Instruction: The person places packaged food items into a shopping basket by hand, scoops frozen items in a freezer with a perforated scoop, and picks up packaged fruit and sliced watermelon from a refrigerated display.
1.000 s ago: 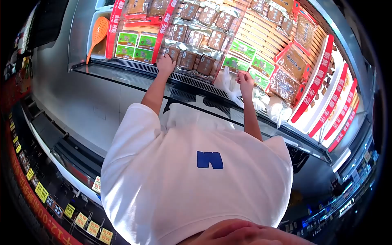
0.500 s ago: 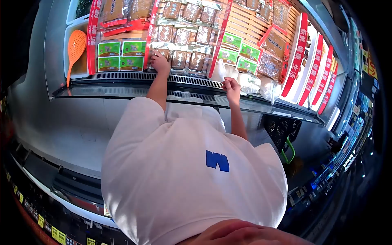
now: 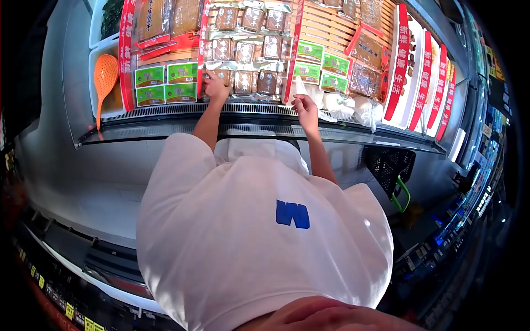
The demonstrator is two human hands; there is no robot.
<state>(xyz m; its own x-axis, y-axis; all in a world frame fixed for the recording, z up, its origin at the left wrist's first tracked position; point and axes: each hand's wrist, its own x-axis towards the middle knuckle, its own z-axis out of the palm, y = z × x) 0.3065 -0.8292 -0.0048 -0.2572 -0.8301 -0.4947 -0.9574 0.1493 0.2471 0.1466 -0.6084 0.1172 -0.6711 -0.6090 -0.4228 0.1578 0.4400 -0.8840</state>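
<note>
My left hand (image 3: pixel 216 87) is at the front left corner of the middle section, fingers curled over the edge of a brown dried tofu packet (image 3: pixel 224 76) beside a red divider strip (image 3: pixel 202 49). More clear-wrapped packets (image 3: pixel 244 51) lie in rows behind and to the right of it. By the lower end of another divider (image 3: pixel 296 41), my right hand (image 3: pixel 307 108) has its thumb and index finger pressed together; what they pinch is too small to make out. A white plastic bag (image 3: pixel 312 92) lies just behind those fingers.
Green-labelled boxes (image 3: pixel 150 85) sit left of my left hand. An orange slotted ladle (image 3: pixel 105 77) rests on a white tub (image 3: pixel 113 112). White bags (image 3: pixel 338 106) lie to the right. A metal rail (image 3: pixel 254 132) edges the case. A black basket (image 3: pixel 389 165) is below right.
My right hand has moved slightly up and left toward the divider's end. My left hand stays at the same packet. The whole view has shifted a little.
</note>
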